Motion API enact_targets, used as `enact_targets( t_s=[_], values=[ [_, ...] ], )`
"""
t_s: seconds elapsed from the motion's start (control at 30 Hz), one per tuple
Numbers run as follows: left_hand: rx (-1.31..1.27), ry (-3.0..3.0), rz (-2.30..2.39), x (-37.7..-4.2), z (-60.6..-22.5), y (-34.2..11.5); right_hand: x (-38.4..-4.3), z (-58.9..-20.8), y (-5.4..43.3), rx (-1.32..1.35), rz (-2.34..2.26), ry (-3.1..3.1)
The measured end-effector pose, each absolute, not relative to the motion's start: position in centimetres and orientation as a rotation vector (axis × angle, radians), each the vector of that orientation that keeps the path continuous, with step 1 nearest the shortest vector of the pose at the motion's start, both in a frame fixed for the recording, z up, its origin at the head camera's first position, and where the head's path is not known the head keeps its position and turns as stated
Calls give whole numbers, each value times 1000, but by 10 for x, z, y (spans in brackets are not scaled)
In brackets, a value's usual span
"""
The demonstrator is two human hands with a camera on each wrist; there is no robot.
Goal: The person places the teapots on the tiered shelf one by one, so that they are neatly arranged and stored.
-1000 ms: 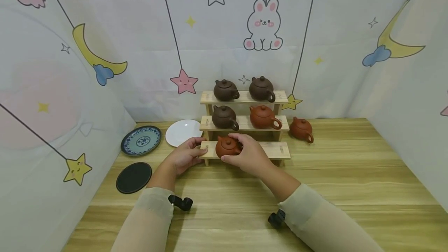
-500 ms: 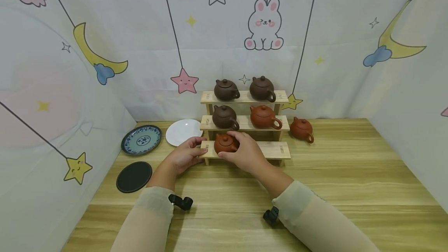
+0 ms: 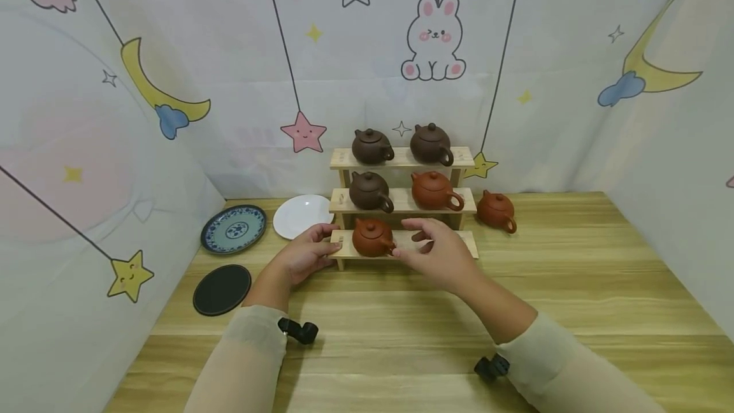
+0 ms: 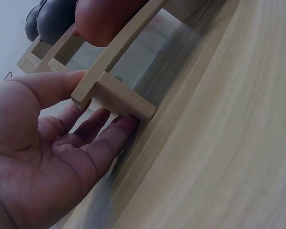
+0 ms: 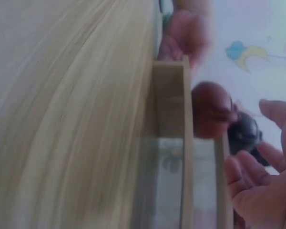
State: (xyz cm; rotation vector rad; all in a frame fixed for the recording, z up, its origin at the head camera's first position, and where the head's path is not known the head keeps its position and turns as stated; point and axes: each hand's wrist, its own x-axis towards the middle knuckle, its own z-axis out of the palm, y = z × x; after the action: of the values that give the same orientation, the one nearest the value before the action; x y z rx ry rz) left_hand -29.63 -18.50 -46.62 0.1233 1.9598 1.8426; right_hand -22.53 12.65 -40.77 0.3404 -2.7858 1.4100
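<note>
On the left part of the lowest step of a three-tier wooden display stand [image 3: 466,245] sits a reddish-brown teapot [image 3: 370,238], its handle turned to the right. My left hand [image 3: 305,252] grips the left end of that step; in the left wrist view its thumb lies at the board's end and its fingers [image 4: 102,152] reach in by the wooden leg. Just right of the teapot, my right hand [image 3: 440,252] has its fingers spread and holds nothing. In the right wrist view a gap shows between that hand and the teapot [image 5: 210,110].
Two dark brown teapots [image 3: 371,146] stand on the top step. The middle step bears a dark teapot [image 3: 369,191] and a red one [image 3: 434,190]. Another red teapot [image 3: 496,210] is on the table at right. Leftward lie a blue-patterned plate [image 3: 234,229], white plate [image 3: 301,215] and black disc [image 3: 222,290].
My right hand has shifted the red teapot slightly left on the lowest step, then let go and drawn back to the right. My left hand has stayed at the stand's end.
</note>
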Motion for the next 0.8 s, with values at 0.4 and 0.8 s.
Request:
enact_targets(
  t_s=[0.4, 0.8],
  values=[
    [108, 1948, 1854, -298, -468, -186, -212, -409, 220, 231, 1276, -2766],
    [94, 1945, 1857, -299, -469, -186, -231, -426, 292, -54, 1254, -2818]
  ],
)
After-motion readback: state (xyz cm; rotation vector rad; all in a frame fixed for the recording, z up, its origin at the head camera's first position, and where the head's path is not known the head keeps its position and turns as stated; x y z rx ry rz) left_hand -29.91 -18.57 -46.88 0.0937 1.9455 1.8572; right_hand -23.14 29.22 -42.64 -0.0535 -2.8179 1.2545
